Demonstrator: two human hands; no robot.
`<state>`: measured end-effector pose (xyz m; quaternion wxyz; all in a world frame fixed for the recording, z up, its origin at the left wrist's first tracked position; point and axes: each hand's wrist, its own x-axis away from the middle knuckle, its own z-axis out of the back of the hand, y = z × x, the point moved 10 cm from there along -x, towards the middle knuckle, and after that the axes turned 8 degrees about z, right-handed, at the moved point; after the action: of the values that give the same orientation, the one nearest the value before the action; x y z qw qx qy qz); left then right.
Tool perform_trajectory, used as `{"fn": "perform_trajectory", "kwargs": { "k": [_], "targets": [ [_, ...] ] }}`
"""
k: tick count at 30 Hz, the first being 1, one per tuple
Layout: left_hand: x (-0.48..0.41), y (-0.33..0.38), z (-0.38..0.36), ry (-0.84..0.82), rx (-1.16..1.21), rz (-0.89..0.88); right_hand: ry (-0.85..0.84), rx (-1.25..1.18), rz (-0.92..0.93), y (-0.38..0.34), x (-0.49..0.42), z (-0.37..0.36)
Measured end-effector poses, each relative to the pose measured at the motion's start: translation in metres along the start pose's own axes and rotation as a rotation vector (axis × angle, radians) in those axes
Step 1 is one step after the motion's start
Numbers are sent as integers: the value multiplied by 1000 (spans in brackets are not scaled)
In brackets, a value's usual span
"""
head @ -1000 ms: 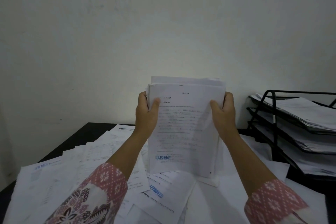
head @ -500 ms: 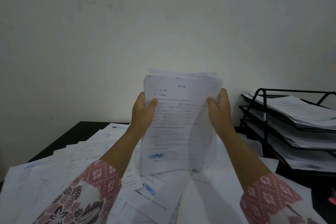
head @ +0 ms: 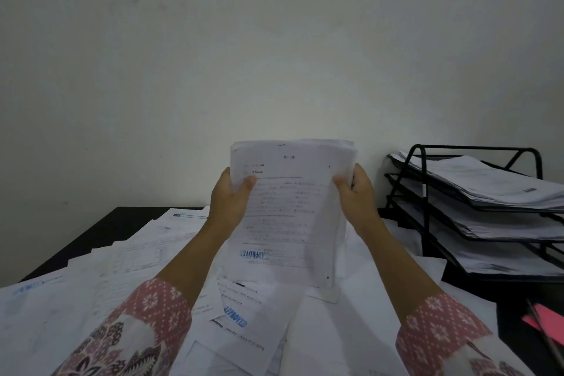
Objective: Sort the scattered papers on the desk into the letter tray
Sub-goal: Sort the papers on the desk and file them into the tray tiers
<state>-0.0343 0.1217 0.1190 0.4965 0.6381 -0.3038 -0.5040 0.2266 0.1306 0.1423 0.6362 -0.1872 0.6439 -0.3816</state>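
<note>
Moved: paper stack now has flusher top edges; a second ago the back sheets stuck up offset.
View: swung right since then, so more of the letter tray shows, plus a pink item at near right.
Grip: left hand clamps the stack's left edge, thumb on the front sheet, fingers behind. Right hand does the same on the right edge.
Stack position: upright, mid-scene, over the loose papers. Can't tell if its bottom edge touches them.
Tray position: far right, well apart from the stack. All three tiers are already loaded.
Risk 1: edge-only hold, so the inner sheets could slip out the bottom if the pinch eases during the carry.
Risk 2: tiers look full, so a thick stack may catch on the wire frame or push stored sheets out.
Risk 3: sleeves could drag loose papers off the desk.
Unchanged: hand placement on the stack matches the earlier frames.
</note>
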Motion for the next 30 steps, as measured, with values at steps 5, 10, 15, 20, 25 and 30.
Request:
{"fn": "perform_trajectory", "kwargs": {
  "k": [5,10,15,20,25,30],
  "targets": [
    [-1,34,-17,12,54,-73,79,-43,24,-12,-3,39],
    [-1,41,-56,-30,63,20,45,14,-94,9,8,69],
    [16,8,-107,-263,-54,165,151,-3,-109,4,5,121],
    [47,-17,-142,-409,-152,159,74,39,-289,30,19,138],
    [73,-41,-167,-527,-85,349,45,82,-539,72,49,156],
    [96,-55,-194,-660,-251,410,15,117,-730,103,81,180]
  ]
}}
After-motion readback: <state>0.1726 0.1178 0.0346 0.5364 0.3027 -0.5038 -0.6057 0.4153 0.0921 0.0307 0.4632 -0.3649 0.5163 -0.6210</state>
